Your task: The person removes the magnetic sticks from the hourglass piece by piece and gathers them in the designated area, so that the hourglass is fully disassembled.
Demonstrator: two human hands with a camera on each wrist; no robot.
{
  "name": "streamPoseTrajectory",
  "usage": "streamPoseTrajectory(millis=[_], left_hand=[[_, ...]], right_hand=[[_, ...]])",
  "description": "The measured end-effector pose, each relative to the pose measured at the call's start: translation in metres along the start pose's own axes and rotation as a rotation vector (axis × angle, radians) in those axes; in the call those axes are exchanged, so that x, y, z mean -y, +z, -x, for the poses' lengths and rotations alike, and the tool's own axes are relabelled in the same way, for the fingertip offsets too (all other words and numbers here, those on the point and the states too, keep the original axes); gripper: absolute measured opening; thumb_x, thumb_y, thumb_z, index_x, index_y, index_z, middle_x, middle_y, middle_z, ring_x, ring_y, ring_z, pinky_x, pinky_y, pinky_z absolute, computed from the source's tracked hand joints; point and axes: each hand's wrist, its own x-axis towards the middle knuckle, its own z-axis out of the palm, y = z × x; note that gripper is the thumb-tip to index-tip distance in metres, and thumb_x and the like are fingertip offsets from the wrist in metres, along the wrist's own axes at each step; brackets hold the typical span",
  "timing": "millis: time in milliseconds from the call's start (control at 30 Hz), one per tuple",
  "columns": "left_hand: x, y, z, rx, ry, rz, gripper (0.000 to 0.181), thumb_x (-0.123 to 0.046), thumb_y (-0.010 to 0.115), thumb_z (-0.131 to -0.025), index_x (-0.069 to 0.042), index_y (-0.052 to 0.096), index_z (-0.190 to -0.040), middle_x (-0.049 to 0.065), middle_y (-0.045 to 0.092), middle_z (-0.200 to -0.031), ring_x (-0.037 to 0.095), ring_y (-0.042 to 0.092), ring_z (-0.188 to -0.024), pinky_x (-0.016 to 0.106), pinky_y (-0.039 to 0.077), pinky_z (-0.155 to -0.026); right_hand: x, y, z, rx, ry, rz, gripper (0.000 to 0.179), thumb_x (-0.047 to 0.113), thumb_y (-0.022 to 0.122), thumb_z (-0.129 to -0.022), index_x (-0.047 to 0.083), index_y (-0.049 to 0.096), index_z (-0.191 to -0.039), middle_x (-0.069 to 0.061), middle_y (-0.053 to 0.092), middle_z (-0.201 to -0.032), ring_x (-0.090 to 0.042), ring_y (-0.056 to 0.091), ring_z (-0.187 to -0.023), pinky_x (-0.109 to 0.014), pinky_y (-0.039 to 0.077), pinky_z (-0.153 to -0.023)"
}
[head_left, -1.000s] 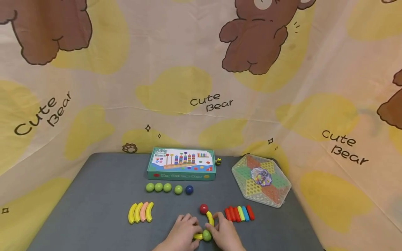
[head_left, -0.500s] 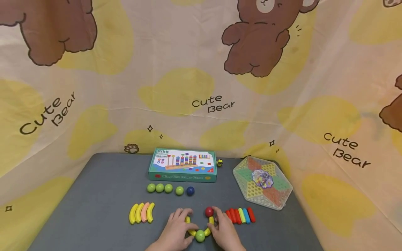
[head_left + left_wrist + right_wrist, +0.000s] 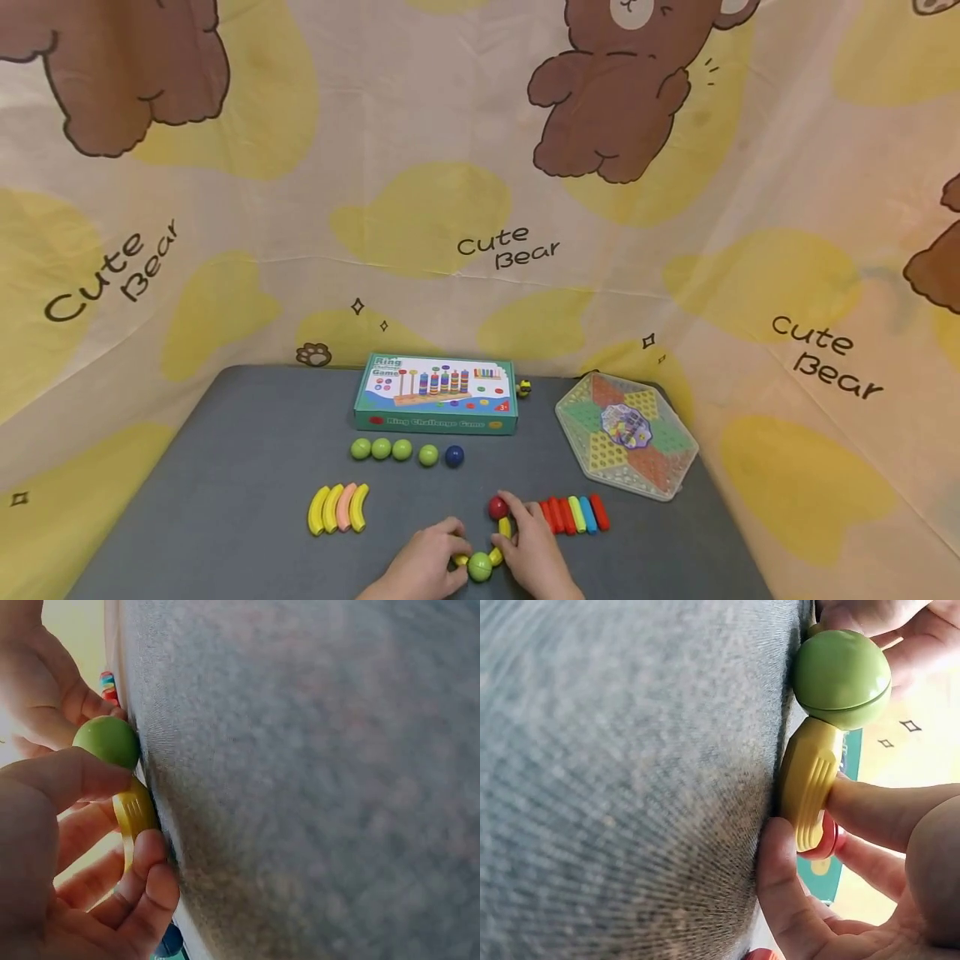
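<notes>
A green ball (image 3: 480,567) sits between two yellow curved rods near the front of the table. My left hand (image 3: 427,562) pinches the left yellow curved rod (image 3: 135,814), thumb close to the ball; the fingers hide part of this rod. On the other side, my right hand (image 3: 538,552) grips the right yellow curved rod (image 3: 808,784) between thumb and fingers. One end of that rod meets the green ball, and a red ball (image 3: 498,507) is at its far end, with my right index finger against it.
Red, lime and blue rods (image 3: 575,515) lie right of my right hand. Curved yellow and pink rods (image 3: 337,509) lie left. Behind are several green balls (image 3: 381,449), a blue ball (image 3: 454,456), a game box (image 3: 436,393) and a hexagonal board (image 3: 627,436).
The green ball has shifted left, and the right rod has swung with the red ball moving right. My left hand spread outward around its rod, then drew in closer on it.
</notes>
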Motion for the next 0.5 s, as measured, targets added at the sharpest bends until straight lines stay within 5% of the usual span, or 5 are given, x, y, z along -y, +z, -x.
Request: streamPoseTrajectory(millis=[200, 300, 400, 500], left_hand=[[0.007, -0.002, 0.004, 0.021, -0.052, 0.006, 0.017, -0.015, 0.072, -0.086, -0.021, 0.07, -0.101, 0.001, 0.044, -0.12, 0.007, 0.047, -0.063, 0.024, 0.043, -0.058], [0.011, -0.004, 0.005, -0.002, -0.082, -0.019, 0.024, -0.022, 0.074, -0.087, -0.024, 0.069, -0.111, 0.009, 0.041, -0.136, 0.018, 0.058, -0.086, 0.031, 0.051, -0.067], [0.013, -0.004, 0.006, -0.049, -0.108, -0.019, 0.039, -0.034, 0.079, -0.086, -0.023, 0.068, -0.121, 0.015, 0.039, -0.142, 0.032, 0.056, -0.111, 0.045, 0.055, -0.081], [0.015, -0.004, 0.006, -0.099, -0.143, -0.009, 0.059, -0.041, 0.082, -0.082, -0.015, 0.062, -0.131, 0.015, 0.044, -0.135, 0.035, 0.053, -0.113, 0.051, 0.053, -0.084]], right_hand=[[0.001, 0.0, -0.001, 0.003, 0.019, -0.002, 0.06, 0.019, 0.079, -0.088, 0.016, 0.054, -0.143, -0.009, 0.052, -0.103, -0.016, 0.048, -0.067, -0.027, 0.041, -0.055], [0.003, -0.001, -0.001, 0.002, 0.024, 0.005, 0.061, 0.019, 0.079, -0.088, 0.017, 0.055, -0.143, -0.009, 0.052, -0.103, -0.015, 0.049, -0.068, -0.027, 0.041, -0.056], [0.004, -0.001, -0.001, 0.002, 0.022, 0.014, 0.061, 0.019, 0.079, -0.087, 0.016, 0.054, -0.143, -0.01, 0.053, -0.104, -0.015, 0.049, -0.068, -0.027, 0.042, -0.056], [0.005, -0.001, 0.0, -0.002, 0.015, 0.018, 0.061, 0.018, 0.079, -0.087, 0.016, 0.054, -0.143, -0.01, 0.053, -0.104, -0.014, 0.049, -0.068, -0.027, 0.042, -0.056]])
